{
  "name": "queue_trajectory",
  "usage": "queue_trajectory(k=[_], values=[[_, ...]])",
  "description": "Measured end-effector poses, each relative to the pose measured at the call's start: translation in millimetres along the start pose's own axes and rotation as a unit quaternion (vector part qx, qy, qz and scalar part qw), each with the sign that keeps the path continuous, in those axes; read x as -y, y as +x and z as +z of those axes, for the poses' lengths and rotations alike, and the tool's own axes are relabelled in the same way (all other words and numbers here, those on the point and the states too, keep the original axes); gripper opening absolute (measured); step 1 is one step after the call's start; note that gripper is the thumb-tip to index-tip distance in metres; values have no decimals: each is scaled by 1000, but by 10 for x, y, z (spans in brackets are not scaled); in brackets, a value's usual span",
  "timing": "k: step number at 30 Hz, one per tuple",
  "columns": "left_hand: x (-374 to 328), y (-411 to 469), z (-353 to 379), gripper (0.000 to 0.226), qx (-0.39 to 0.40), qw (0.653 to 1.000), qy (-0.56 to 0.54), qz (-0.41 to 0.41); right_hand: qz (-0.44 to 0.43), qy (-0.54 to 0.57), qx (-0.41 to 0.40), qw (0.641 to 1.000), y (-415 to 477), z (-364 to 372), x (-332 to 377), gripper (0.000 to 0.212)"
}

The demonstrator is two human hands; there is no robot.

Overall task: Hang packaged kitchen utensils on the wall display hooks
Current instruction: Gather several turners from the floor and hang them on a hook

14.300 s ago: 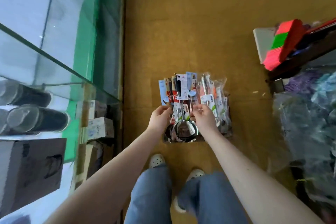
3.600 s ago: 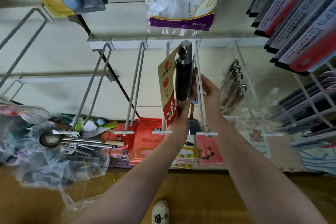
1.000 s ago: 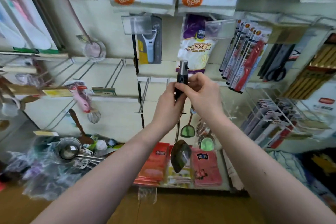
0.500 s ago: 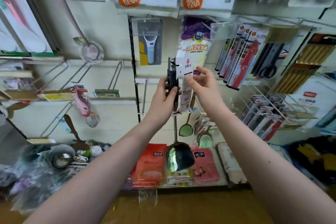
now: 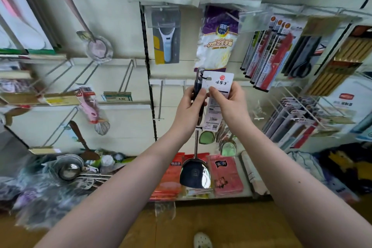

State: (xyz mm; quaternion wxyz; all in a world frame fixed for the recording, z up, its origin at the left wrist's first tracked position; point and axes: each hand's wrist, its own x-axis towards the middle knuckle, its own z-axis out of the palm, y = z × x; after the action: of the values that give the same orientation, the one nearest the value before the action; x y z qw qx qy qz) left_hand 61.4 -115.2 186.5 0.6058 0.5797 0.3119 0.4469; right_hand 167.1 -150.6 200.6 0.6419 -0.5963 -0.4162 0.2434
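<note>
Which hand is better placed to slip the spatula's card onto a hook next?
Right, probably. The right hand pinches the white header card just below its hang slot, so it can steer the slot onto a wire hook. The left hand grips the black handle of the spatula, carrying the weight.

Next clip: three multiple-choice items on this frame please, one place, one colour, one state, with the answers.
1. Where is the steel blade of the spatula relative to the hands? A above; B below; C left.
2. What colour is the card tag pinched by the right hand? A white; B green; C black.
3. What is the left hand doing? A gripping the spatula's handle; B hanging open; C resting on a shelf.
Answers: B, the blade hangs under both wrists; A, white with a red logo; A, fingers curl round the dark handle.
</note>
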Motion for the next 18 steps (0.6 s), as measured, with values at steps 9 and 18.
queue_trajectory(k=[9,18], values=[[320,262,59,26,-63,996,51,-32,22,22,31,999,194,-28,-234,21],[981,381,84,19,-71,990,66,-99,117,0,23,993,264,-99,-894,16]])
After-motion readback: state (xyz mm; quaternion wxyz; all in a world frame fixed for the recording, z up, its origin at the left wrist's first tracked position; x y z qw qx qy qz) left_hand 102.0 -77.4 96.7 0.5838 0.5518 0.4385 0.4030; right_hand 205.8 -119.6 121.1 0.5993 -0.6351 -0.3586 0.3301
